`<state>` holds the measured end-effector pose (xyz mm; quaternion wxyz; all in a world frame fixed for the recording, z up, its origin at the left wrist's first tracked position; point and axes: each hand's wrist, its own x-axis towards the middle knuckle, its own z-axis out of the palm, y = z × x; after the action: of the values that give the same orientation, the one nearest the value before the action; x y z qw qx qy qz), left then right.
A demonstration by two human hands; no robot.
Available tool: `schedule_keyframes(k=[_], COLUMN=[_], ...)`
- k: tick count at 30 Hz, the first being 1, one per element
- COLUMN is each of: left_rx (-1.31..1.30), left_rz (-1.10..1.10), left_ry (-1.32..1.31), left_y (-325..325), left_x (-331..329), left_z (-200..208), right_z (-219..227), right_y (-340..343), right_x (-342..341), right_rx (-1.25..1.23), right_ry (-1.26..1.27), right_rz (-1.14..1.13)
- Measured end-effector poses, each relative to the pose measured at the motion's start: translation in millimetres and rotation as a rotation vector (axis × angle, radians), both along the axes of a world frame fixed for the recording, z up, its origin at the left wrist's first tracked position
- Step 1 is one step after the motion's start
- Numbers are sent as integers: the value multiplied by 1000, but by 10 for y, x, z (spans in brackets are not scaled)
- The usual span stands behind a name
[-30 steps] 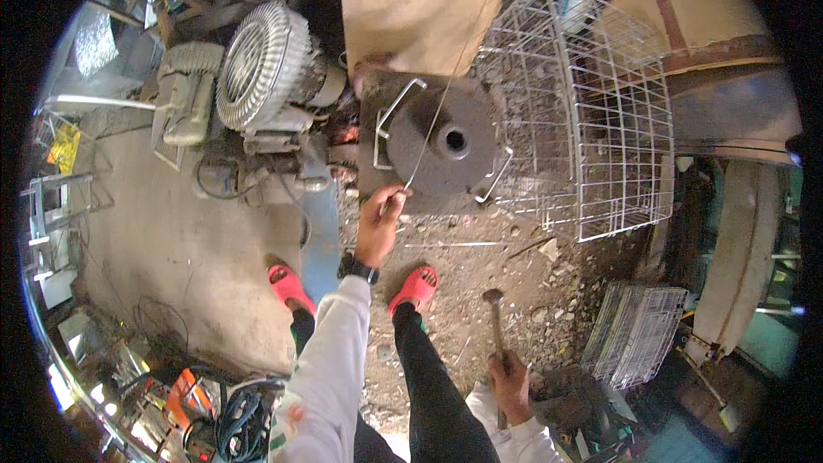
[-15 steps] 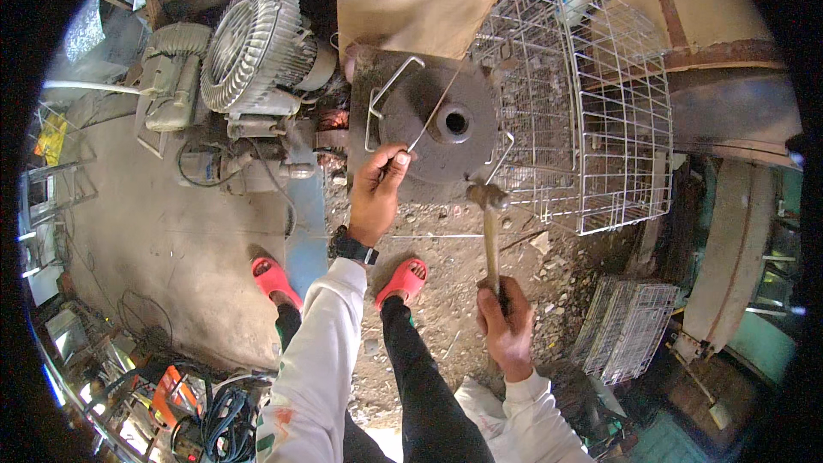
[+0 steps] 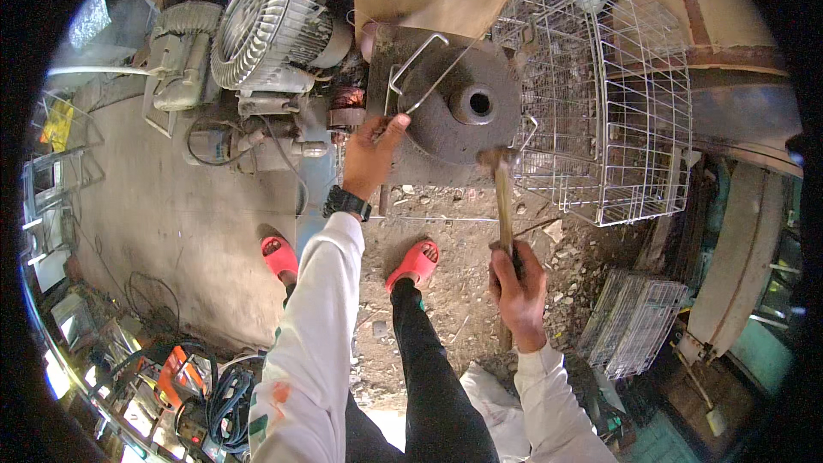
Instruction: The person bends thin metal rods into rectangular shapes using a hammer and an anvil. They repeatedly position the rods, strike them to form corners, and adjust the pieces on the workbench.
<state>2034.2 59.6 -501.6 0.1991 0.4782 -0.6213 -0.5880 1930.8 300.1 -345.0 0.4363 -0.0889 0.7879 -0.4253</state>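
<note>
My left hand (image 3: 370, 157) is closed in a pinch on a thin metal rod (image 3: 441, 80). The rod slants up and right from my fingers over a round, dark metal block (image 3: 439, 124), and it looks kinked near my fingertips. A hollow collar (image 3: 473, 105) rises from the block, which rests on a square metal plate (image 3: 390, 45). In my right hand (image 3: 519, 291) is a hammer (image 3: 504, 206), gripped by its wooden handle. Its head is close to the block's near right edge; whether they touch I cannot tell. A bent metal loop (image 3: 417, 60) lies at the block's left.
A wire cage (image 3: 600, 111) stands to the right of the block, and stacked wire panels (image 3: 633, 324) lie lower right. Finned motor housings (image 3: 264, 26) sit at the left, with cables (image 3: 230, 407) lower left. Stony rubble (image 3: 454, 274) covers the ground around my feet.
The view has shifted slightly. My left hand has moved left relative to the block with the rod, whose kink now shows. The hammer has come up a little nearer the block.
</note>
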Motion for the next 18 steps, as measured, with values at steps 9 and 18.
schedule_keyframes(k=[9, 18], left_rx=[162, 145], left_rz=[-132, -26], left_ry=[178, 135], left_y=[-395, -377], left_x=[76, -101], left_z=[-267, -47], right_z=[-375, -650], right_y=[-718, -1006], right_x=[-205, -202], right_rx=[-101, -66], right_ry=[276, 469], right_rz=[240, 398])
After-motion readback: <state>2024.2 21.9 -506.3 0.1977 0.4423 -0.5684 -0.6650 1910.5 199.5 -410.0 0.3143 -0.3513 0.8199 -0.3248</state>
